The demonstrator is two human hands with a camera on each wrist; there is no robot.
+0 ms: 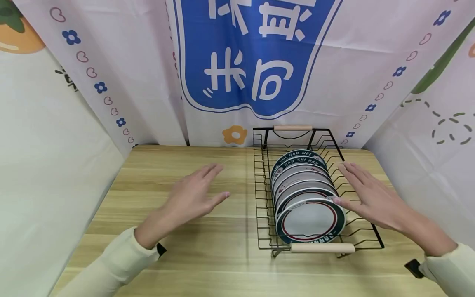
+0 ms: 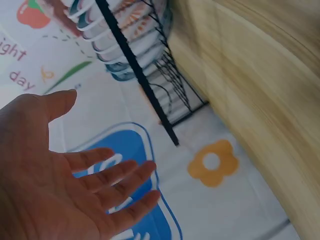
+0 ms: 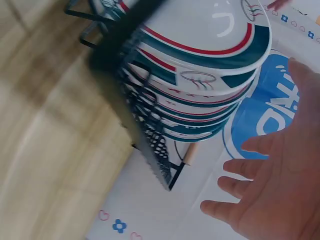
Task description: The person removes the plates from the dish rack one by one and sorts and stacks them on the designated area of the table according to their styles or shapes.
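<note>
On wooden tabletop, racked plates, printed cloth

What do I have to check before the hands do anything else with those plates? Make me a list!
1. Left hand free: ok. It holds nothing and is off to the side of the rack.
2. Right hand free: ok. It is by the plates but grips none.
3. Plates lined up: ok. They stand on edge in the rack, one behind another.
4. Rack on the table: ok. Whether it wobbles, cannot tell.
5. No chips: cannot tell. The front plate hides most of the others.
</note>
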